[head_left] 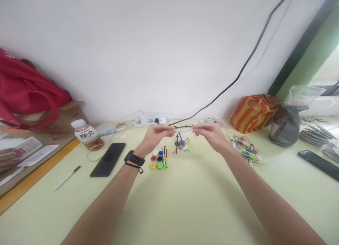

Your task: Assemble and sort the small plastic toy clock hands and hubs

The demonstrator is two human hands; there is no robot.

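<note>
My left hand (pixel 156 133) and my right hand (pixel 209 133) are raised over the pale green table (pixel 185 202), each pinching one top corner of a small clear plastic bag (pixel 183 141). The bag hangs between them and holds several small coloured plastic pieces, among them a blue one and a black stick. Just below my left hand, on the table, lie several round coloured discs (pixel 156 161) beside a bundle of coloured sticks (pixel 165 157). A dark watch (pixel 134 158) sits on my left wrist.
A black phone (pixel 108 159), a white pen (pixel 66 178) and a drink bottle (pixel 86 133) lie at left. A second clear bag of coloured pieces (pixel 247 149) lies at right, near a striped bag (pixel 253 112) and a grey bag (pixel 287 126). A power strip (pixel 150 121) sits by the wall.
</note>
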